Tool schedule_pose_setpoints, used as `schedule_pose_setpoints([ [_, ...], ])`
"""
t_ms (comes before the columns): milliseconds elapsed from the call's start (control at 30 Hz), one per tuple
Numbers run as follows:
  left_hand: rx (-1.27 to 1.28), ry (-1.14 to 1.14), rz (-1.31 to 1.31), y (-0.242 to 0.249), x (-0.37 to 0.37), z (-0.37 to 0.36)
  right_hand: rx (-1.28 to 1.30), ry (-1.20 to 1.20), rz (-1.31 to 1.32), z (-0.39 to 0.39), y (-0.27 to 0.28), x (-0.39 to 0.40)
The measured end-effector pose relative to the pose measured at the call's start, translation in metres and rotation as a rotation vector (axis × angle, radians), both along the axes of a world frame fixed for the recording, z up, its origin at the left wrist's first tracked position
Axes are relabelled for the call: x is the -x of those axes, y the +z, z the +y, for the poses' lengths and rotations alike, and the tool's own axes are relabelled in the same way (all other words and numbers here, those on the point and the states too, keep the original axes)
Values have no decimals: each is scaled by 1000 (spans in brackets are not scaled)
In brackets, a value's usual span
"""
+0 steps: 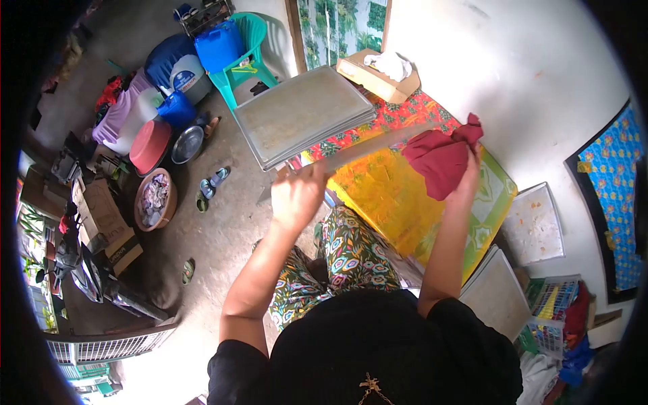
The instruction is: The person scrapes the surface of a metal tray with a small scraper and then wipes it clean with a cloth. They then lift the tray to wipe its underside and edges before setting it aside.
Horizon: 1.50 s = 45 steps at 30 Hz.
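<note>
My left hand (pixel 298 196) is closed round one end of a long, flat, blade-like strip (pixel 371 145). The strip slants up to the right across the table, and its far end reaches the maroon cloth (pixel 439 162). That cloth is bunched and draped in my right hand (pixel 467 181), whose fingers are partly hidden behind it. Below both is a table with a yellow and green patterned cover (pixel 378 192). A stack of flat metal trays (pixel 304 111) lies beyond my left hand, at the table's far left.
A cardboard box (pixel 385 77) with white cloth stands at the table's back edge. Another tray (pixel 534 223) leans at the wall on the right, near plastic baskets (pixel 550 324). Across the floor are a green chair (pixel 248 40), a basin (pixel 140 209) of cloths and sandals (pixel 214 181).
</note>
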<state>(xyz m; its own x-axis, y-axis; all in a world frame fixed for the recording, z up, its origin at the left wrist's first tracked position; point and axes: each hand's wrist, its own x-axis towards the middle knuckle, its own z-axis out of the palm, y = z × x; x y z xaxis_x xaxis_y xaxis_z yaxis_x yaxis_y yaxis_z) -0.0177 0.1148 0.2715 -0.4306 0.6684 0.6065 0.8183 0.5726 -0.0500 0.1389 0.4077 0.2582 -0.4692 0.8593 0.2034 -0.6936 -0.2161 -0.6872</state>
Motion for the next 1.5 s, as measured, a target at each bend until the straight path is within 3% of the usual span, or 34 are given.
schedule_pose_setpoints([
  [67,49,-15,-69,-8,-23,-5,-14,-44,-6,-9,23,-7],
  [233,190,-91,-134,-63,-68,-16,30,-10,-201,-6,-3,-1],
  [500,321,-145,-234,-176,-93,-17,51,-29,-466,-5,-111,42],
  [633,418,-106,-433,-189,-89,-23,-186,-170,-674,10,-153,57],
  [733,328,-103,-599,-172,-76,-45,-497,-270,-1029,33,-167,55],
  [800,141,154,-708,-180,-65,-55,-636,-254,-1283,46,-175,58],
  [900,-246,351,-895,-238,-37,-85,-755,-159,-1614,45,-182,66],
  [933,-334,332,-1024,-267,-26,-98,-837,-159,-1712,33,-187,72],
  [1000,-447,293,-1535,-243,-19,-100,-1012,-151,-1899,13,-196,87],
  [1033,-506,267,-1790,-232,-16,-102,-1023,-163,-1905,12,-196,94],
  [1167,-587,219,-1878,-232,-16,-102,-1122,-206,-1909,12,-194,127],
  [1267,-598,157,-1811,-262,-14,-106,-1216,-185,-1851,-5,-190,158],
  [1500,-590,184,-1808,-255,-15,-105,-1612,156,-1435,-179,-186,239],
])
